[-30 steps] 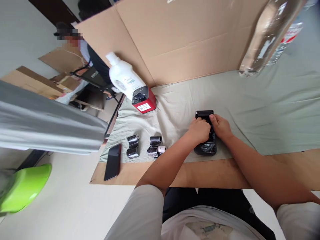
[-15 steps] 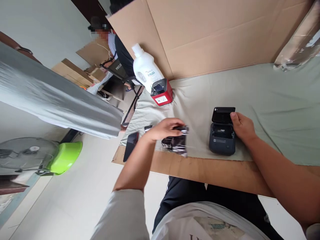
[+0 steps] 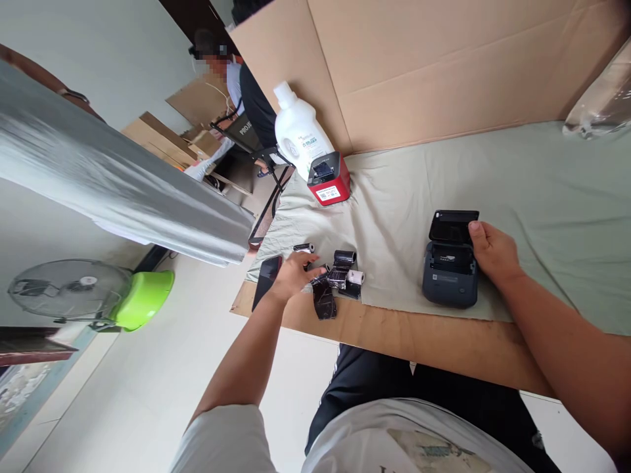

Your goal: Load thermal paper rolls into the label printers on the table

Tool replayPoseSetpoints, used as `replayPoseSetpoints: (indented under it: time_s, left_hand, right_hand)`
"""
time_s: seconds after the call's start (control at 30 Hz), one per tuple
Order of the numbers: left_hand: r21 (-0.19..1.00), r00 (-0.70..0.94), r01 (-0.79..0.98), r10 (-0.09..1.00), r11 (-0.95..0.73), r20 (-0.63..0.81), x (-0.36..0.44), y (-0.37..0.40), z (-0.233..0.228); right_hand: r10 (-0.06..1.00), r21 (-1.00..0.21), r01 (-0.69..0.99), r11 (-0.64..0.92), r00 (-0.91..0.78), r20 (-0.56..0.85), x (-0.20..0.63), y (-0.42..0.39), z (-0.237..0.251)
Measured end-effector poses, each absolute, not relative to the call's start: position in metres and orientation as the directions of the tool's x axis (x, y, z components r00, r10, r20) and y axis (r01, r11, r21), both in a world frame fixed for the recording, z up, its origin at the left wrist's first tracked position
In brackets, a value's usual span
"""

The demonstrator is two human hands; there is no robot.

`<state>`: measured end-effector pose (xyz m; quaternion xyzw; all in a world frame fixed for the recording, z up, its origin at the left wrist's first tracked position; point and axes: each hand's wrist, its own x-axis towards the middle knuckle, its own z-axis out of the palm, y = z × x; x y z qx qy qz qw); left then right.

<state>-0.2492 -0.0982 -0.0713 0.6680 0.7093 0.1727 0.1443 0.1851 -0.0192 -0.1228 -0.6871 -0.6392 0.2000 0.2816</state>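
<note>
My left hand (image 3: 294, 274), its fingers apart, is over a group of small rolls near the table's front edge. A black roll (image 3: 344, 257) with a loose strip lies just right of its fingertips, beside a white roll (image 3: 355, 277). Another black roll (image 3: 304, 247) lies behind the hand; a dark strip (image 3: 324, 301) hangs toward the wooden edge. Whether the fingertips touch a roll I cannot tell. My right hand (image 3: 495, 253) grips the raised lid (image 3: 454, 227) of a dark portable label printer (image 3: 449, 286), thumb on the lid's edge. The printer stands open on the cloth.
A phone (image 3: 267, 281) lies left of my left hand. Farther back are a red and black boxy device (image 3: 329, 180) and a white bottle (image 3: 302, 128) against a cardboard panel (image 3: 419, 66). A plastic bag (image 3: 604, 92) lies at the far right. Another person (image 3: 234, 82) sits beyond the table.
My left hand has let go of a black roll with a hanging strip and moved left over the rolls. The right hand still holds the printer lid. The view has shifted slightly.
</note>
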Motion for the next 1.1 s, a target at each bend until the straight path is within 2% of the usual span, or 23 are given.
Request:
replayPoseSetpoints:
  time_s: [0.1,0.2,0.3,0.47,0.53,0.57,0.6,0.63,0.67,0.7,0.73,0.8,0.83,0.87,0.97,1.03,1.1]
  left_hand:
    - [0.3,-0.112,0.951,0.99,0.08,0.09,-0.266,-0.078,-0.066]
    - [0.141,-0.144,0.979,0.989,0.146,-0.031,-0.275,-0.056,-0.069]
    - [0.115,-0.164,0.978,0.98,0.177,-0.111,-0.273,-0.041,-0.079]
    - [0.111,-0.21,0.971,0.977,0.211,-0.02,-0.268,-0.033,-0.063]
    - [0.17,-0.232,0.961,0.971,0.218,0.063,-0.261,-0.036,-0.036]
    - [0.248,-0.23,0.947,0.969,0.202,0.088,-0.255,-0.04,-0.02]
    - [0.366,-0.189,0.917,0.98,0.156,0.054,-0.245,-0.045,-0.003]
    - [0.507,-0.06,0.857,0.995,0.095,-0.085,-0.233,-0.051,0.013]
    - [0.637,0.135,0.769,0.96,0.055,-0.246,-0.219,-0.058,0.028]
    - [0.724,0.349,0.689,0.857,0.04,-0.379,-0.202,-0.066,0.04]
    - [0.772,0.55,0.634,0.679,0.039,-0.486,-0.183,-0.073,0.049]
    - [0.854,0.795,0.518,0.348,0.034,-0.496,-0.142,-0.083,0.053]
    - [0.875,0.836,0.484,0.288,0.013,-0.467,-0.122,-0.084,0.048]
    - [0.893,0.854,0.449,0.309,-0.031,-0.419,-0.101,-0.082,0.039]
    - [0.868,0.771,0.418,0.61,-0.268,-0.183,-0.046,-0.064,0.002]
    - [0.76,0.687,0.515,0.721,-0.397,-0.09,-0.016,-0.048,-0.022]
    - [0.581,0.634,0.671,0.764,-0.461,-0.125,0.006,-0.037,-0.038]
  right_hand:
    - [0.991,-0.637,0.771,-0.016,0.097,0.092,0.185,-0.019,-0.123]
    - [0.991,-0.635,0.772,-0.02,0.1,0.09,0.186,-0.019,-0.123]
    - [0.992,-0.639,0.769,-0.023,0.095,0.077,0.186,-0.019,-0.123]
    - [0.993,-0.644,0.765,-0.02,0.092,0.078,0.186,-0.019,-0.125]
    - [0.993,-0.641,0.767,-0.019,0.091,0.08,0.186,-0.019,-0.126]
    - [0.993,-0.64,0.769,-0.017,0.09,0.082,0.185,-0.019,-0.126]
    - [0.993,-0.639,0.769,-0.015,0.089,0.083,0.185,-0.019,-0.127]
    - [0.992,-0.639,0.769,-0.015,0.09,0.084,0.185,-0.018,-0.128]
    - [0.992,-0.641,0.767,-0.016,0.09,0.084,0.184,-0.018,-0.128]
    - [0.992,-0.643,0.765,-0.015,0.09,0.084,0.184,-0.018,-0.129]
    - [0.992,-0.645,0.764,-0.013,0.09,0.087,0.184,-0.018,-0.129]
    - [0.992,-0.648,0.762,-0.005,0.085,0.092,0.185,-0.018,-0.13]
    - [0.992,-0.648,0.762,0.0,0.081,0.094,0.185,-0.018,-0.13]
    - [0.993,-0.646,0.763,0.003,0.076,0.094,0.185,-0.018,-0.13]
    - [0.994,-0.636,0.771,0.0,0.069,0.084,0.185,-0.019,-0.13]
    - [0.995,-0.632,0.775,-0.007,0.067,0.071,0.185,-0.019,-0.13]
    - [0.996,-0.635,0.772,-0.012,0.063,0.058,0.185,-0.019,-0.129]
